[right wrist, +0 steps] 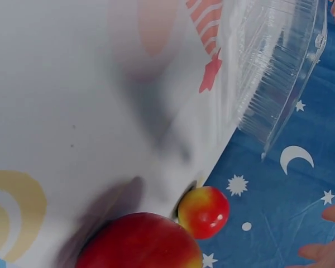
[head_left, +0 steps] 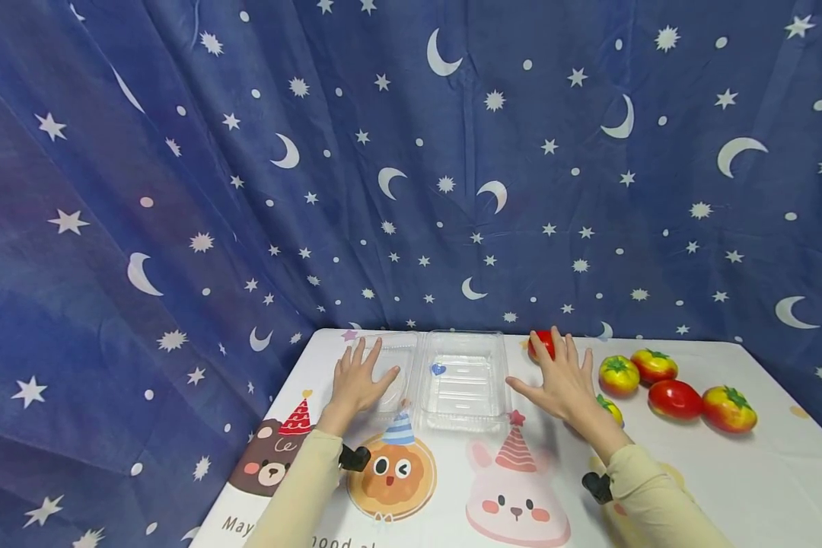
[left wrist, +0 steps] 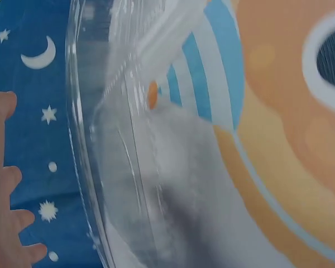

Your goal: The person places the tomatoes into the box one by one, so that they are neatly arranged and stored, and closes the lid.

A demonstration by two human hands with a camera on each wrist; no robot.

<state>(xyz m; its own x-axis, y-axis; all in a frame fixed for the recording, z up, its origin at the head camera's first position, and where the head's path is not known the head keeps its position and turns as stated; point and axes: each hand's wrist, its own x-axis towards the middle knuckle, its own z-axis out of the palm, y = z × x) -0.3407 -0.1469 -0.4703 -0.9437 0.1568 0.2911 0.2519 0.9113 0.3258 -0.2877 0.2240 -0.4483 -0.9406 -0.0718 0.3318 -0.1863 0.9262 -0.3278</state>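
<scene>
A clear plastic clamshell box lies opened flat, its shallower left half (head_left: 399, 358) beside the deeper right half (head_left: 462, 392). My left hand (head_left: 356, 387) is over the left half with fingers spread and nothing held. My right hand (head_left: 563, 383), fingers also spread and holding nothing, hovers just right of the box. Behind its fingertips a red tomato-like fruit (head_left: 544, 342) is partly hidden. Another such fruit (head_left: 610, 409) shows from under the right wrist. In the right wrist view, a large red fruit (right wrist: 142, 245) and a smaller red-yellow one (right wrist: 204, 213) appear below the box.
More tomato-like fruits are grouped at the right: a yellow-red one (head_left: 619, 376), one behind it (head_left: 654, 365), a plain red one (head_left: 675, 400) and a leafy-topped one (head_left: 729, 409). A blue star-and-moon curtain (head_left: 425, 190) hangs behind the white cartoon-printed tablecloth (head_left: 452, 472).
</scene>
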